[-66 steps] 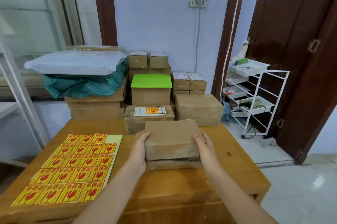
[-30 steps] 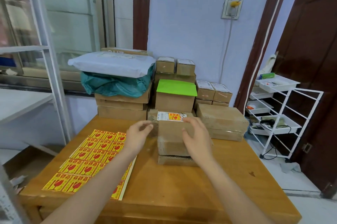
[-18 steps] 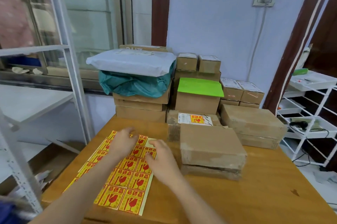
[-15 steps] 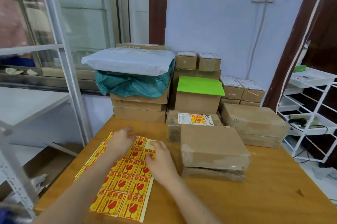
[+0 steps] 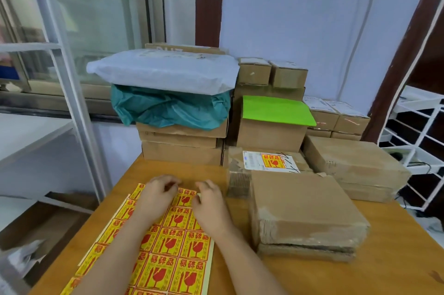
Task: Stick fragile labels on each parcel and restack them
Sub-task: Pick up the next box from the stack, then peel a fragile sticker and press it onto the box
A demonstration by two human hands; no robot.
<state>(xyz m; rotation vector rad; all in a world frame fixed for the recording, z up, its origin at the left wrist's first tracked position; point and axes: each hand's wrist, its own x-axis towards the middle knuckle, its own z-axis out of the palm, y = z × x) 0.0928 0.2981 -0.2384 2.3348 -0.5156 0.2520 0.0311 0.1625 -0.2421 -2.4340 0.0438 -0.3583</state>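
Both hands, left (image 5: 157,195) and right (image 5: 211,205), are off the parcel (image 5: 302,208) at right, now curled picking at the label sheet (image 5: 177,254) top edge, peel starting.

Cut off by the bottom edge: the near end of the sticker sheet (image 5: 173,249), with both forearms covering part of it. Blurred with motion: the fingertips of the left hand (image 5: 157,195) and right hand (image 5: 210,205), so impossible to tell whether pinching a sticker. Hidden behind the front parcel (image 5: 302,208): the near edge of the labelled parcel (image 5: 266,160).
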